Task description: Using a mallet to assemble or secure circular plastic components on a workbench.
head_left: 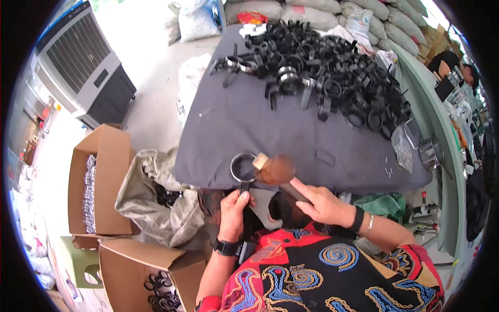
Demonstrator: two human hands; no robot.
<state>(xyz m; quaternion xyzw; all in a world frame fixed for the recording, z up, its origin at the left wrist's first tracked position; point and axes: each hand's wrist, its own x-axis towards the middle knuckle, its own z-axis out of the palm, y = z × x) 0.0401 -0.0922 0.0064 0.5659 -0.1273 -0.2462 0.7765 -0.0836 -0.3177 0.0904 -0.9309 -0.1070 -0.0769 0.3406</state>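
At the table edge, left hand (233, 214) holds ring clamp (243, 167), stem toward the person.

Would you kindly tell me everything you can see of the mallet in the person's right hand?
The mallet has a brown, wooden-looking head, blurred, on a dark handle gripped by the right hand. It slants up-left over the near edge of the grey table, its head beside a ring clamp that the left hand holds by its stem.

Cardboard boxes (101, 179), grey sack (156, 208), cooler (83, 65)
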